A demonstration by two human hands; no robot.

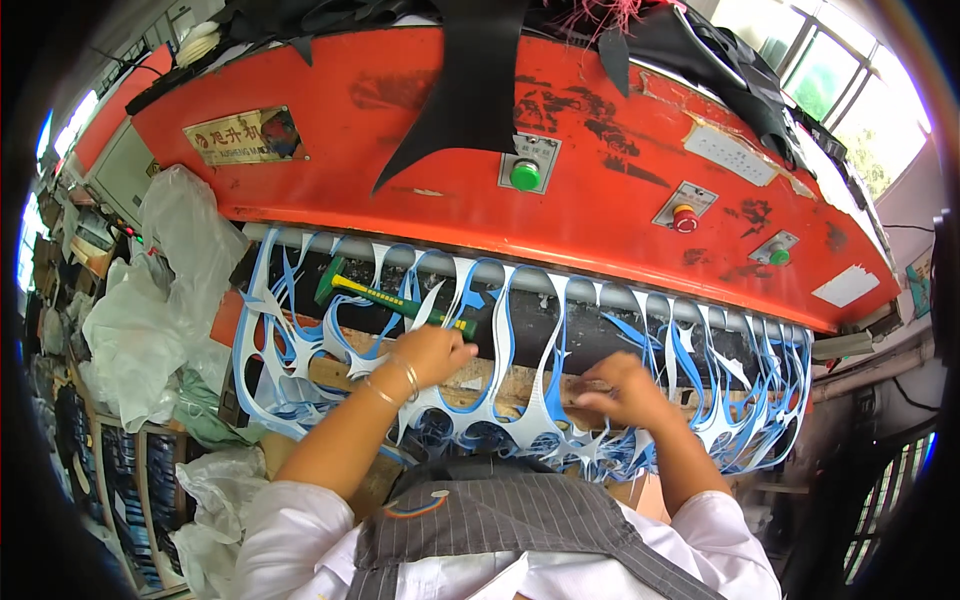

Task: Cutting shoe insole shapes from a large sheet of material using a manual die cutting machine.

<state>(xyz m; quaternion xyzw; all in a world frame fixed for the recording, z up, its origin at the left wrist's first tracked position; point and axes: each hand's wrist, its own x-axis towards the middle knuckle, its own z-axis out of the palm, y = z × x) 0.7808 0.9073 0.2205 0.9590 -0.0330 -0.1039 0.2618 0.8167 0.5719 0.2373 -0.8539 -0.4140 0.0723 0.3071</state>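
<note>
A torn web of blue and white cut-out sheet (525, 425) hangs in front of me from a long grey roller (430, 262). My left hand (432, 357) is closed at the web's left middle, just below the handle end of a green-and-yellow hammer (385, 298). Whatever its fingers hold is hidden. The hammer lies slantwise on the dark ledge (590, 335) behind the strips. Further right, my right hand (628, 393) is over the web with bent fingers, a gap showing between thumb and fingers. I see nothing held in it.
Behind the roller rises a red machine panel (400, 180) with a green button (525, 175), a red knob (684, 218) and another green button (779, 256). Black sheet material (475, 80) drapes over it. Clear plastic bags (140, 320) crowd the left side beside a shelf rack (110, 480).
</note>
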